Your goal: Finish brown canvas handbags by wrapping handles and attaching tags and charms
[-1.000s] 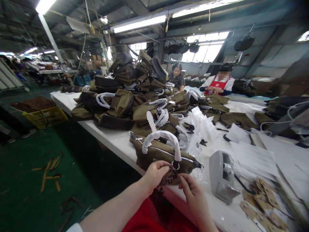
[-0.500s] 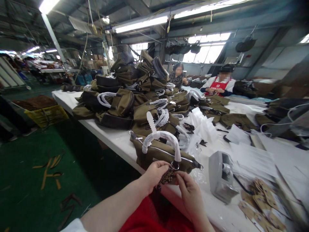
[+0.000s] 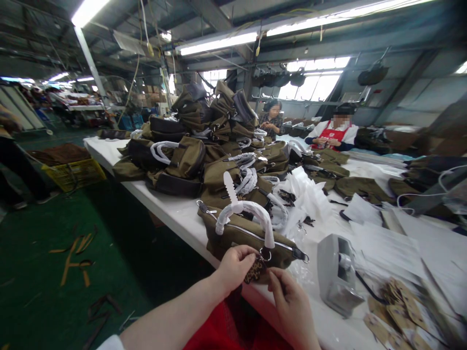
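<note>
An olive green handbag point(image 3: 239, 234) with white-wrapped handles lies at the near edge of the white table point(image 3: 171, 209). My left hand point(image 3: 235, 265) pinches a small leopard-print tag point(image 3: 255, 270) just below the metal ring point(image 3: 265, 253) at the bag's handle base. My right hand point(image 3: 290, 301) sits right beside it, fingertips touching the same tag from the right.
A big heap of olive bags point(image 3: 204, 141) covers the table's far left. A grey tag machine point(image 3: 337, 274) stands right of my hands, with brown hangtags point(image 3: 397, 311) and white paper point(image 3: 386, 238) beyond. Two people point(image 3: 333, 131) sit across. A yellow crate point(image 3: 75, 172) stands on the green floor.
Both hands have stayed at the bag's ring with the tag; the right hand's fingers shifted slightly lower. The view has tilted a little.
</note>
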Action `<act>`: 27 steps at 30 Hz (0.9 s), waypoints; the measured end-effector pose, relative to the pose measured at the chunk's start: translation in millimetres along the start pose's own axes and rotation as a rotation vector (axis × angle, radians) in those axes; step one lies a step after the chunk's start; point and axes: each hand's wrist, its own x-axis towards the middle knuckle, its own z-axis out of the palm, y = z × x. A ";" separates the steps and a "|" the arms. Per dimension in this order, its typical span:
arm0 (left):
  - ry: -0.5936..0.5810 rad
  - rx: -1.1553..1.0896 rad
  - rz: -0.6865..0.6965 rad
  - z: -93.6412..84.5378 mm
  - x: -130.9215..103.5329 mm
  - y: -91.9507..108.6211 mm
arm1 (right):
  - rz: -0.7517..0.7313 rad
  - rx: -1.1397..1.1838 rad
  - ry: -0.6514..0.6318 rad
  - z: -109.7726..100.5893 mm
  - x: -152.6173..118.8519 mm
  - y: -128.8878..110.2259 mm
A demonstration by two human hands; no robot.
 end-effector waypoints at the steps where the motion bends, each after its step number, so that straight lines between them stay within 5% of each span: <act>1: -0.007 0.048 0.034 -0.2 -1.2 0.0 | 0.003 -0.004 0.001 0.2 -0.2 0.3; 8: -0.064 0.388 0.258 2.9 -19.9 20.4 | 0.012 0.070 -0.030 1.7 5.6 -5.2; 15: 0.161 0.662 0.408 9.9 -5.4 25.5 | 0.011 0.063 0.024 0.8 20.7 -2.3; 20: 0.268 0.630 0.393 14.8 6.0 19.4 | 0.018 0.081 0.027 2.3 27.0 -1.4; 27: 0.250 0.562 0.398 12.0 3.6 21.6 | -0.004 0.089 0.040 2.0 25.3 -8.0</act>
